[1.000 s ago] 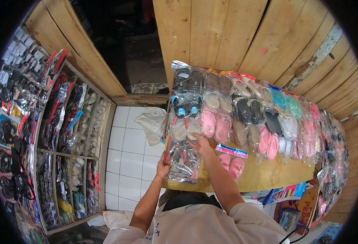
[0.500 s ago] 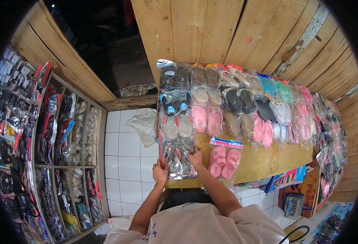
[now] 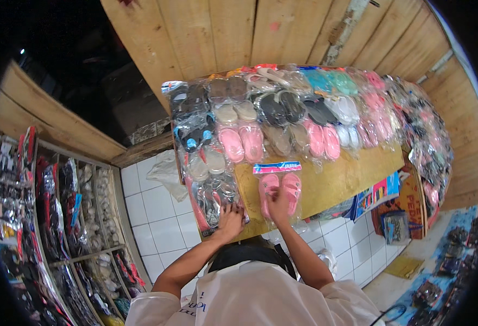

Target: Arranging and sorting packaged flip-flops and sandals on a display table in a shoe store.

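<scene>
A bagged pair of dark sandals with grey patterned straps lies at the near left corner of the yellow tabletop. My left hand rests on the near right part of that bag, fingers spread. To its right is a pair of pink sandals in a clear bag with a pink and blue header card. My right hand is over these sandals, its fingers bent and closed on them through the plastic. The fingertips are partly hidden.
Rows of bagged footwear cover the table's far side against a plank wall. A shelf rack packed with goods stands at the left. White floor tiles and a pale plastic bag lie between. Cartons stand at the right.
My right hand has left the dark sandals' bag and moved right onto the pink sandals. My left hand has shifted from that bag's left edge to its near right part. The view has turned.
</scene>
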The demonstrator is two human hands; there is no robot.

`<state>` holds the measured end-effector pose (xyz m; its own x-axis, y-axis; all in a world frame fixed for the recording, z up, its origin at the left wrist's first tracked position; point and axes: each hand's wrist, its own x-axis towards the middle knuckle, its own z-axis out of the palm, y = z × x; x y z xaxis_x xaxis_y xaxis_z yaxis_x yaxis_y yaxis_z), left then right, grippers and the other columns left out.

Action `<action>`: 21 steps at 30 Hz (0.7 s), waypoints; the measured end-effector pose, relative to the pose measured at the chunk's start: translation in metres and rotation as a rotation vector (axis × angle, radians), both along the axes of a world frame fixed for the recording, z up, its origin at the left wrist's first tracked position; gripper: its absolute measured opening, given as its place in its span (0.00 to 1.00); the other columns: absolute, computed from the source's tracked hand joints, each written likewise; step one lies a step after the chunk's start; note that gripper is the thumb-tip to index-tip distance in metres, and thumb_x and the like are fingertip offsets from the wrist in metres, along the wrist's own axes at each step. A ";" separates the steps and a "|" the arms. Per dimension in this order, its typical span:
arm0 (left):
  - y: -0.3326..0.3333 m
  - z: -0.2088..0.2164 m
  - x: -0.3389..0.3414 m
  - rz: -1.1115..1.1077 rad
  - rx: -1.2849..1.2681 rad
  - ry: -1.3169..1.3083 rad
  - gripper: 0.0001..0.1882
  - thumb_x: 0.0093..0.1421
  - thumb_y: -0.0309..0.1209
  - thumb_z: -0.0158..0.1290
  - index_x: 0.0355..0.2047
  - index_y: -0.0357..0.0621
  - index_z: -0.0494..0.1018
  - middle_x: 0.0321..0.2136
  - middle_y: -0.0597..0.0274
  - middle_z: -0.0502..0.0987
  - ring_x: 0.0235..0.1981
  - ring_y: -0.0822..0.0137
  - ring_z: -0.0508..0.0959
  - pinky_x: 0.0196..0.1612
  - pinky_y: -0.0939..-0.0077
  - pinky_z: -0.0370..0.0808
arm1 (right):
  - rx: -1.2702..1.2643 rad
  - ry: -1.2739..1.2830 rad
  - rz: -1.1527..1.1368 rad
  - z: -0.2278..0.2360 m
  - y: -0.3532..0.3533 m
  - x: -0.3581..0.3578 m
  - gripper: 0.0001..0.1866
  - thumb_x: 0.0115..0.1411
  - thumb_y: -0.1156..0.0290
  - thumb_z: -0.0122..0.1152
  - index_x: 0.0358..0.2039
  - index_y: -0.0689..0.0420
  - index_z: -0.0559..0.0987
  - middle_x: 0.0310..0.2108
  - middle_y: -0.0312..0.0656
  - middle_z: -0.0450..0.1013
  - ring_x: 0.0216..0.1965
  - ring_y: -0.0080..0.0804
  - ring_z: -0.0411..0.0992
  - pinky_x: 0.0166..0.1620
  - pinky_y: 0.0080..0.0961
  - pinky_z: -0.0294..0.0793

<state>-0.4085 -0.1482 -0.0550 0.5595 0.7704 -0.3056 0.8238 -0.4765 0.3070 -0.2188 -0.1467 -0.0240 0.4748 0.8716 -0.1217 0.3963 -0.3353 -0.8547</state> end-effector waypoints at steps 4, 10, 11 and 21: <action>0.017 0.017 0.055 0.203 -0.172 -0.281 0.24 0.51 0.41 0.54 0.44 0.39 0.69 0.42 0.44 0.72 0.45 0.51 0.71 0.48 0.51 0.66 | -0.049 -0.004 -0.415 -0.055 -0.062 0.062 0.27 0.48 0.68 0.63 0.47 0.64 0.66 0.32 0.48 0.70 0.32 0.35 0.70 0.36 0.29 0.70; 0.016 -0.010 0.087 0.508 -0.984 -0.528 0.19 0.57 0.40 0.53 0.43 0.40 0.68 0.37 0.54 0.75 0.38 0.61 0.76 0.37 0.65 0.75 | -0.258 0.852 -0.526 -0.061 -0.036 0.076 0.33 0.45 0.55 0.67 0.49 0.56 0.68 0.39 0.44 0.68 0.37 0.35 0.68 0.31 0.35 0.67; 0.014 -0.009 0.087 0.464 -1.001 -0.521 0.19 0.57 0.40 0.53 0.44 0.42 0.66 0.37 0.55 0.74 0.38 0.62 0.76 0.36 0.66 0.76 | -0.184 0.734 -0.510 -0.058 -0.025 0.076 0.28 0.45 0.56 0.68 0.43 0.55 0.71 0.30 0.39 0.69 0.26 0.29 0.68 0.23 0.27 0.63; 0.000 -0.010 0.098 1.053 -1.427 -1.224 0.23 0.54 0.32 0.57 0.46 0.50 0.59 0.38 0.58 0.72 0.39 0.62 0.75 0.42 0.57 0.73 | -0.406 0.683 -0.299 -0.060 0.026 0.091 0.19 0.44 0.63 0.72 0.32 0.58 0.73 0.18 0.33 0.66 0.16 0.23 0.65 0.19 0.19 0.66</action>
<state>-0.3109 -0.1481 -0.0647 0.5056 0.4782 -0.7181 -0.2773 0.8782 0.3896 -0.1280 -0.1210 -0.0844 0.3867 0.5479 -0.7418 -0.3174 -0.6761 -0.6649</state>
